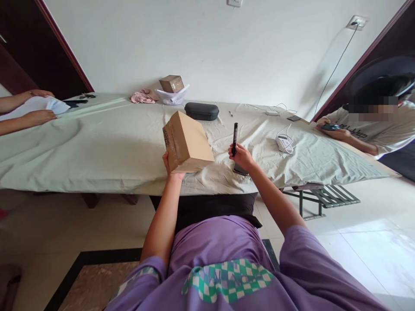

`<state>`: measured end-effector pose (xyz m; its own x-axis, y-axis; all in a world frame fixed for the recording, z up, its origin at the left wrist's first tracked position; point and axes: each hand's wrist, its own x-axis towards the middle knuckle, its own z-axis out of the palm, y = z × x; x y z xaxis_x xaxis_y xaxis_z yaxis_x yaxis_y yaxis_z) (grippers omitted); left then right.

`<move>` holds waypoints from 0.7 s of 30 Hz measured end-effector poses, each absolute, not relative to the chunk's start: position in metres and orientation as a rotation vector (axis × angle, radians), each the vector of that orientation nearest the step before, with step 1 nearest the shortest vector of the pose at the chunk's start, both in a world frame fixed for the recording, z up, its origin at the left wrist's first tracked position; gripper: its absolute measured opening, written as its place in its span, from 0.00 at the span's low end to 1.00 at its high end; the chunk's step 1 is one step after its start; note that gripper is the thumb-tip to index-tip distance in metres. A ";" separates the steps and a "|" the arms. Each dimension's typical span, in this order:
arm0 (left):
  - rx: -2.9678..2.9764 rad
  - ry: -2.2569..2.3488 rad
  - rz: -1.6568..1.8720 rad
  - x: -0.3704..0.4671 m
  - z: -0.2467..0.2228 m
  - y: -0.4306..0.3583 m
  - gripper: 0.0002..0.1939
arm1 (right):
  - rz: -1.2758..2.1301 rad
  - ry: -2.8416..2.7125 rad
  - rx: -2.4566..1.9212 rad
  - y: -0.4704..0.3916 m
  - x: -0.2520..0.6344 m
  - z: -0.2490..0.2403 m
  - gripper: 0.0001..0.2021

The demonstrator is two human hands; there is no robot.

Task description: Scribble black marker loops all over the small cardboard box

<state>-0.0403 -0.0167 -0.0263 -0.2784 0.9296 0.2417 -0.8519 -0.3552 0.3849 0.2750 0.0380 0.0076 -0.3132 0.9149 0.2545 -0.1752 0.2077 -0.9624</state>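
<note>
My left hand [173,167] grips a brown cardboard box [189,140] from below and its left side, holding it tilted above the cloth-covered table [106,151]. Dark print shows on the box's left face, and a strip of tape runs along it. Upright in my right hand [241,156] is a black marker pen [235,136], with my fingers closed round its lower part. Just below that hand a dark phone [240,169] lies on the cloth, partly covered from view by the hand.
Behind the box lies a black hard case [201,111]. A white basket [173,97] with a smaller box [171,84] stands by the wall, beside a pink cloth [144,96]. A white device [284,143] with a cable lies right. People sit at both ends; a folding stool [337,196] stands right.
</note>
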 end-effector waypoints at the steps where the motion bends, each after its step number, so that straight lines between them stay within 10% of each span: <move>1: 0.485 0.211 1.879 -0.041 -0.028 -0.016 0.24 | 1.362 -1.409 -0.721 0.037 0.272 0.010 0.13; 21: 0.503 0.248 1.925 -0.037 -0.020 -0.021 0.26 | 1.618 -0.999 -0.683 0.025 0.258 0.024 0.06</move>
